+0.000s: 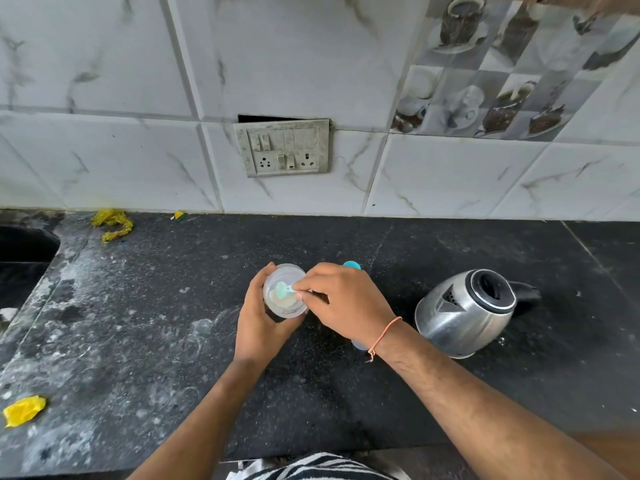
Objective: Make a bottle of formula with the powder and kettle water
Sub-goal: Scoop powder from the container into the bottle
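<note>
A small clear plastic container [300, 307] of pale powder stands on the black counter, and my left hand [259, 322] wraps around its left side. My right hand [341, 299] pinches the handle of a small teal scoop [283, 289] whose bowl sits inside the container. Behind my right hand, a blue-topped bottle [352, 265] is mostly hidden; a pale bit of it shows below my wrist. A steel electric kettle [464, 315] with a black lid rim stands to the right, its spout toward my hands.
The black stone counter [173, 341] has white powdery smears on its left half. A dark sink [20, 251] lies at the far left. Yellow scraps lie at the back left [112, 223] and front left [24, 410]. A switchboard [282, 147] is on the tiled wall.
</note>
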The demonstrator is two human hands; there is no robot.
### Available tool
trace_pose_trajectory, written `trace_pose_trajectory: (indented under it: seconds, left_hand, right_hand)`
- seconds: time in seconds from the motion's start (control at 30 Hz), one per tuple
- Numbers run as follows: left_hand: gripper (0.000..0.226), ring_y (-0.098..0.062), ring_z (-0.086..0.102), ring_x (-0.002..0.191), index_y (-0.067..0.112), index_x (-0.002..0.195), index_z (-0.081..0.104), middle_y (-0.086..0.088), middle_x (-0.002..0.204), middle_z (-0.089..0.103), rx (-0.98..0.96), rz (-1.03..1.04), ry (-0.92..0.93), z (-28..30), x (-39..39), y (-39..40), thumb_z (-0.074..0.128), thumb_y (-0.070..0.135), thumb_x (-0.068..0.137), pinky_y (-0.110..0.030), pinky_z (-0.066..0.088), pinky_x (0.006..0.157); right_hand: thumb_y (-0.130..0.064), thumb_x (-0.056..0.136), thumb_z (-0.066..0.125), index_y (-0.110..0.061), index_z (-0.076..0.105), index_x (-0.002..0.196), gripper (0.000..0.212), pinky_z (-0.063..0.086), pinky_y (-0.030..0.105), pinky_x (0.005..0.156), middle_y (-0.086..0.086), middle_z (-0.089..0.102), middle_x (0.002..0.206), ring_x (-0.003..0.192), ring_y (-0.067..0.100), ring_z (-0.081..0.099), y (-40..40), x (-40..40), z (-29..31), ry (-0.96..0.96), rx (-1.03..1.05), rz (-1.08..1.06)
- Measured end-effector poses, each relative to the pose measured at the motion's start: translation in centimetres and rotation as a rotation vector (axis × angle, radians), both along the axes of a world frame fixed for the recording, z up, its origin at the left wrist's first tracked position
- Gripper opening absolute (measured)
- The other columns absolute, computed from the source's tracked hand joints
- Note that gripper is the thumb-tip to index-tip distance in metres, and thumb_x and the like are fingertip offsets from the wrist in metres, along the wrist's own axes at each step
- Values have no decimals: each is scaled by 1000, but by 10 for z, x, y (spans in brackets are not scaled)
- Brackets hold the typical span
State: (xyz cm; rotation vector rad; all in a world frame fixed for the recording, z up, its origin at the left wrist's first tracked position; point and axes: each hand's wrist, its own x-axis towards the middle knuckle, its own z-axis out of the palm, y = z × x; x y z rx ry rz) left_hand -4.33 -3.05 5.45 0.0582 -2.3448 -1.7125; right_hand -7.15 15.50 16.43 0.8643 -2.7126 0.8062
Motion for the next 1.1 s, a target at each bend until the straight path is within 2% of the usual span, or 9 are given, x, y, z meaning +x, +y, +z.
trace_pose_trajectory:
  seconds: [0.07, 0.13, 0.27, 0.37, 0.47, 0.53, 0.63, 0.83, 1.1]
  left_hand:
    - [98, -11, 59, 141, 43, 156, 42, 19, 160, 52, -19, -3, 6, 0, -1, 2, 100, 30, 78, -50, 57, 110]
    - [99, -10, 58, 142, 49, 154, 41, 20, 161, 51, -35, 2, 3, 2, -1, 5, 101, 30, 77, -49, 57, 110]
    - [102, -3, 57, 141, 44, 157, 42, 33, 160, 46, -93, -5, -8, 3, 0, 10, 102, 30, 75, -47, 58, 109]
    - [106, -6, 55, 144, 43, 159, 40, 26, 163, 46, -152, -5, 0, 0, 0, 12, 103, 31, 74, -47, 59, 108]
    - [106, -8, 53, 147, 43, 158, 40, 19, 165, 45, -207, 5, 22, 0, -1, 12, 103, 32, 73, -48, 61, 104]
    - [104, 4, 47, 146, 38, 159, 43, 18, 167, 44, -250, 17, 34, 2, -2, 12, 102, 33, 74, -46, 63, 99]
    - [100, 24, 42, 133, 34, 158, 45, 16, 168, 42, -288, 23, 35, 7, -1, 10, 100, 37, 75, -42, 67, 84]
    - [98, -14, 68, 121, 38, 156, 42, 15, 167, 40, -385, 0, 51, 2, 1, 5, 95, 49, 75, -48, 68, 72]
    - [92, -20, 69, 119, 33, 157, 47, 14, 167, 38, -442, -24, 53, -3, 5, 13, 91, 43, 77, -44, 64, 68]
  right_hand:
    - [-24, 99, 76, -21, 86, 110, 15, 63, 42, 71, -1, 78, 102, 85, 23, 74, -2, -1, 2, 23, 68, -10]
    - [-17, 95, 78, -17, 84, 108, 14, 59, 39, 60, 3, 76, 95, 74, 28, 73, -6, 0, 1, 81, 183, 1]
    - [-18, 90, 83, -16, 71, 112, 25, 46, 33, 46, 3, 75, 78, 59, 26, 69, -13, 6, 2, 148, 405, -52]
    - [-20, 97, 77, -14, 69, 114, 20, 56, 40, 57, 7, 77, 92, 75, 29, 75, -20, 6, 2, 124, 577, -54]
    - [-21, 103, 68, -14, 67, 122, 20, 58, 43, 68, 8, 77, 103, 89, 31, 76, -25, 4, 1, 69, 680, -93]
    - [-22, 104, 66, -15, 68, 122, 19, 57, 41, 66, 8, 77, 100, 88, 31, 76, -25, 4, -2, 55, 709, -134]
    - [-19, 106, 61, -17, 70, 117, 15, 50, 40, 60, 8, 75, 93, 83, 30, 74, -24, 5, -11, 25, 712, -183]
    - [-25, 105, 58, -28, 79, 114, 24, 61, 40, 72, 3, 78, 94, 87, 30, 73, -20, 4, -28, -138, 523, -292]
    - [-32, 100, 71, -33, 84, 113, 18, 65, 40, 83, -4, 83, 106, 100, 23, 76, -17, 10, -46, -331, 265, -361]
